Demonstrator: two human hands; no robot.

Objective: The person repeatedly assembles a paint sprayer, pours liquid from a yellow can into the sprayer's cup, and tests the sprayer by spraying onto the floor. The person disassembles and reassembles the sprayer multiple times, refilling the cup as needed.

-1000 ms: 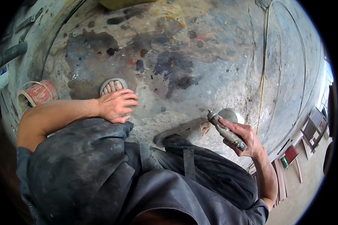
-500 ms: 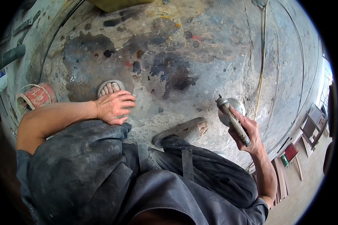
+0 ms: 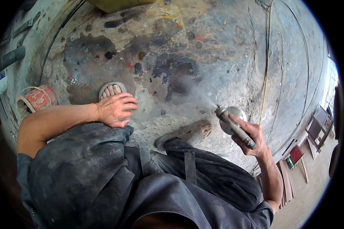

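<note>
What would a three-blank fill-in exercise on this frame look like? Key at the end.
1. The right hand grips the spray gun, and a mist leaves it toward the picture's upper ____.
2. The bucket nearest the left hand is mostly ____ in colour.
3. The number of feet with toes showing is ____.

Missing words: left; red; two.
</note>
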